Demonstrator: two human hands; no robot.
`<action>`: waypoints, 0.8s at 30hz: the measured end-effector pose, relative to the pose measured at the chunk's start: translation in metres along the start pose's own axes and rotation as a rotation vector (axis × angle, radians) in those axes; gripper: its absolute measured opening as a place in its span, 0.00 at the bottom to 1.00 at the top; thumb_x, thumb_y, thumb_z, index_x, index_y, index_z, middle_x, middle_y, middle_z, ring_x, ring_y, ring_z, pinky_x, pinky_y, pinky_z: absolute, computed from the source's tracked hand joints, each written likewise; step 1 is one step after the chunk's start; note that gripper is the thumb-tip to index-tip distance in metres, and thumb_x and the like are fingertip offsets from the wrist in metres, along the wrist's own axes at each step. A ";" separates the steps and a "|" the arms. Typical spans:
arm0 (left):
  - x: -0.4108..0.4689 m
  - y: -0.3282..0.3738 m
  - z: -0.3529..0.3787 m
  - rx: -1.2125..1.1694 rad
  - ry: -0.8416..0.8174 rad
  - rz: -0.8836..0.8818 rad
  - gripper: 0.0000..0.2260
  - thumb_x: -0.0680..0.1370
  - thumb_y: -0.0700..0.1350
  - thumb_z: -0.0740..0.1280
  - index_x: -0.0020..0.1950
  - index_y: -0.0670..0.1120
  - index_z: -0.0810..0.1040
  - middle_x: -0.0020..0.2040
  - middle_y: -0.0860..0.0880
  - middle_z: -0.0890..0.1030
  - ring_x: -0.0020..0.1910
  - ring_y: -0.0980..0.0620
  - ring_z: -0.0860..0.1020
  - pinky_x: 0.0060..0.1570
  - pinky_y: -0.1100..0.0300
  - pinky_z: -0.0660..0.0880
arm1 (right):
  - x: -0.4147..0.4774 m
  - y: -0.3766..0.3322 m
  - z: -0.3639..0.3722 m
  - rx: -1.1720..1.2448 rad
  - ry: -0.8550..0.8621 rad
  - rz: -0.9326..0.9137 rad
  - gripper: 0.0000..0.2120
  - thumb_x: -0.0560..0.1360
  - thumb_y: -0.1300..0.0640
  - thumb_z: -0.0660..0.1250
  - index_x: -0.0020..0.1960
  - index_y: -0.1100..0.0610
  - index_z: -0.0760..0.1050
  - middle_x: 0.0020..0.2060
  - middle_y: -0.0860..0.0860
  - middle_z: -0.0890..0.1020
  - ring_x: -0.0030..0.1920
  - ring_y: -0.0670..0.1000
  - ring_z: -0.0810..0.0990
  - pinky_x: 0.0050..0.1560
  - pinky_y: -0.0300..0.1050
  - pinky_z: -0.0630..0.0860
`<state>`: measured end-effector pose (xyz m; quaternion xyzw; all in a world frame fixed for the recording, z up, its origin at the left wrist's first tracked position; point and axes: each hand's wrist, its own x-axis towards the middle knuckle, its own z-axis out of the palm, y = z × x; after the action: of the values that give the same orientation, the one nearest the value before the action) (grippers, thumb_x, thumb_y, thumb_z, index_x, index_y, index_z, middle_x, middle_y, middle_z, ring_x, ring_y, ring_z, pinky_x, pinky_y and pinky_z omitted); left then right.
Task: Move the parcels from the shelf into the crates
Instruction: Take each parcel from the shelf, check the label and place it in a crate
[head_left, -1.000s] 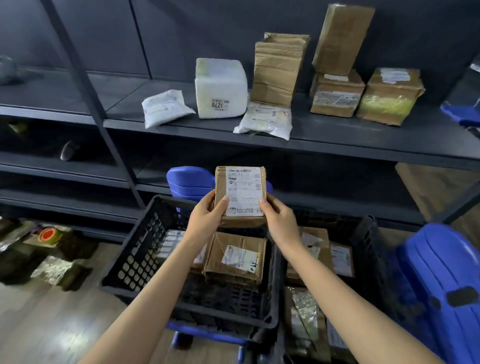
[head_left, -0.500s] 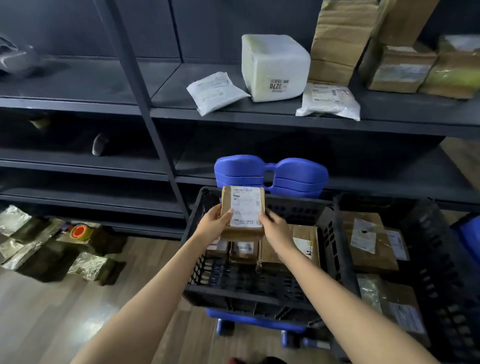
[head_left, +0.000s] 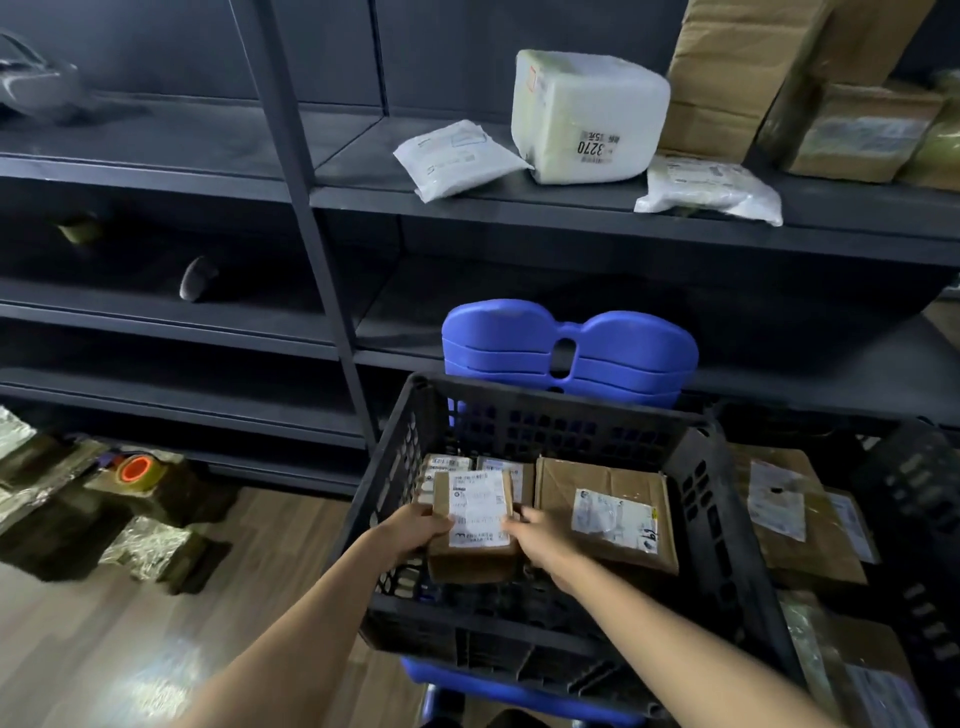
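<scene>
Inside the black crate, left half: a small brown cardboard parcel, held label-up.
- Its white shipping label covers most of the top face. It has a barcode strip and printed lines too small to read.
- The left hand grips the left edge and the right hand grips the right edge. Each thumb lies on the top face, with the fingers curled under and mostly hidden.
- The parcel sits over other small labelled parcels. I cannot tell whether it touches them.
- Just beside it on the right lies a flat brown parcel with a clear-taped label, its text illegible.

On the shelf: a white wrapped block whose sticker reads "3270". White mailers lie on either side of it, their print unreadable.
</scene>
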<state>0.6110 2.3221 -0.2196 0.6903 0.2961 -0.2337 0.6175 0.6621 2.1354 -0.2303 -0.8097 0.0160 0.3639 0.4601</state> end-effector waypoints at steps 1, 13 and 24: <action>0.006 -0.005 -0.001 -0.018 -0.016 -0.023 0.16 0.79 0.40 0.66 0.66 0.38 0.72 0.60 0.40 0.79 0.59 0.42 0.79 0.64 0.47 0.73 | 0.004 0.004 0.003 -0.014 -0.016 0.005 0.24 0.81 0.51 0.60 0.75 0.56 0.62 0.70 0.50 0.71 0.67 0.52 0.72 0.65 0.43 0.68; 0.041 -0.033 -0.001 0.245 -0.113 -0.186 0.11 0.81 0.35 0.59 0.63 0.40 0.71 0.58 0.43 0.78 0.56 0.46 0.77 0.61 0.51 0.73 | 0.031 0.034 0.032 -0.151 -0.104 0.024 0.19 0.79 0.55 0.62 0.69 0.55 0.69 0.66 0.53 0.75 0.65 0.53 0.73 0.67 0.48 0.69; 0.066 -0.037 -0.003 0.596 -0.129 -0.275 0.10 0.80 0.41 0.63 0.60 0.41 0.73 0.53 0.44 0.75 0.48 0.50 0.72 0.51 0.58 0.72 | 0.046 0.052 0.038 -0.237 -0.182 0.054 0.20 0.78 0.58 0.65 0.69 0.58 0.69 0.66 0.54 0.75 0.65 0.53 0.73 0.60 0.38 0.67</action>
<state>0.6321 2.3357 -0.2912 0.7779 0.2654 -0.4343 0.3684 0.6554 2.1483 -0.3084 -0.8213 -0.0469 0.4474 0.3507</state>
